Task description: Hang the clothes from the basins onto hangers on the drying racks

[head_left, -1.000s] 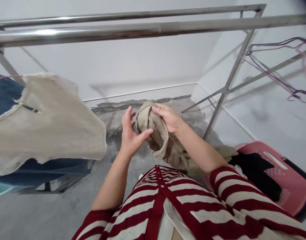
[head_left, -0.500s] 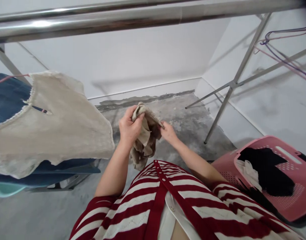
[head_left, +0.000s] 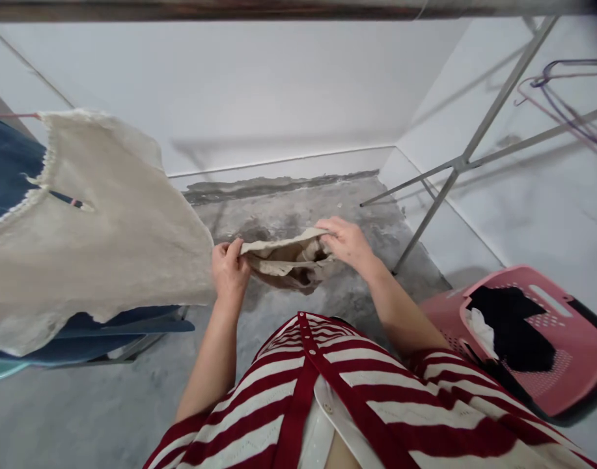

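A beige garment (head_left: 284, 246) with brown shading is stretched sideways between my hands, its banded opening facing up towards me. My left hand (head_left: 228, 270) pinches one end of the band and my right hand (head_left: 347, 242) grips the other. Below the band the cloth hangs down in folds, so I cannot tell exactly what kind of garment it is. A cream lace-edged top (head_left: 127, 215) hangs close to my left hand.
A metal rail (head_left: 278, 9) crosses the top, with rack legs (head_left: 461, 163) at right. Dark blue clothing (head_left: 15, 156) hangs behind the cream top. Thin hangers (head_left: 562, 98) are at upper right. A pink basket (head_left: 586, 365) holds black and white clothes. Part of a turquoise basin (head_left: 5, 370) shows at left.
My hands have moved apart, and the bunched garment is now spread wide with its opening showing. My left hand went left and down, my right hand right and slightly up. The view has shifted.
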Action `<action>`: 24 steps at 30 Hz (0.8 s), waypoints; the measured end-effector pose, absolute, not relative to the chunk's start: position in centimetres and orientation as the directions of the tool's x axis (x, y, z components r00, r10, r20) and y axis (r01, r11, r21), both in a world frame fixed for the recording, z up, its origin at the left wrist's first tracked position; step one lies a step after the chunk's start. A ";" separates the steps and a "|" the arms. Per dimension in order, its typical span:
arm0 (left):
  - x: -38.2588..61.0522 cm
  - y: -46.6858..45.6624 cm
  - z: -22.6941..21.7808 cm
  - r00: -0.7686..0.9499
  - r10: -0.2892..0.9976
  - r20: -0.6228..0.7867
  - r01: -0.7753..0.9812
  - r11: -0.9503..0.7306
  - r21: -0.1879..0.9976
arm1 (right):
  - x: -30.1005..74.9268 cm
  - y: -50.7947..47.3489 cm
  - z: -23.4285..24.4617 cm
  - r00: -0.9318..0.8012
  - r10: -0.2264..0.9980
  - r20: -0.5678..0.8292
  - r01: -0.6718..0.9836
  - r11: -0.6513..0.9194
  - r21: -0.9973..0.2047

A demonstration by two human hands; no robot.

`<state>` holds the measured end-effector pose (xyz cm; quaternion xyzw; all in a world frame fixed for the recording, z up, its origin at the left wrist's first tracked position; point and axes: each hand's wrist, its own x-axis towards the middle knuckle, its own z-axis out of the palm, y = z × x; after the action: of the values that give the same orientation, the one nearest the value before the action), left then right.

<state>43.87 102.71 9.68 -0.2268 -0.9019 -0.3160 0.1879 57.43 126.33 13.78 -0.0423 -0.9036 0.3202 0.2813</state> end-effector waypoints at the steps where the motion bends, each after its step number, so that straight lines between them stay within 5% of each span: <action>1: 43.7 102.7 9.2 -0.851 0.255 0.460 0.485 0.720 0.497 | 57.9 126.2 12.8 -0.867 0.224 0.445 -0.069 0.831 -0.553; 6: 43.4 103.6 6.3 -0.951 0.222 0.215 0.309 0.723 0.618 | 61.0 125.5 7.1 -0.920 0.119 0.373 -0.041 0.919 -0.393; 12: 45.5 107.9 4.8 -0.955 0.253 0.152 0.264 0.498 0.826 | 63.4 127.4 4.4 -0.937 0.236 0.258 0.121 0.911 -0.394; 17: 47.5 111.1 5.8 -0.916 0.374 0.143 0.346 0.561 0.752 | 65.5 132.3 2.8 -0.936 0.348 0.057 0.305 0.879 -0.365; 24: 49.8 114.5 5.5 -0.840 0.539 -0.062 0.390 0.679 0.622 | 72.5 144.7 6.3 -0.727 0.655 0.207 0.546 0.734 -0.404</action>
<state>49.78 114.54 5.49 -0.2557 -0.9083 -0.3083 -0.1210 72.49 144.71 6.34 -0.3279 -0.9154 0.1598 0.1703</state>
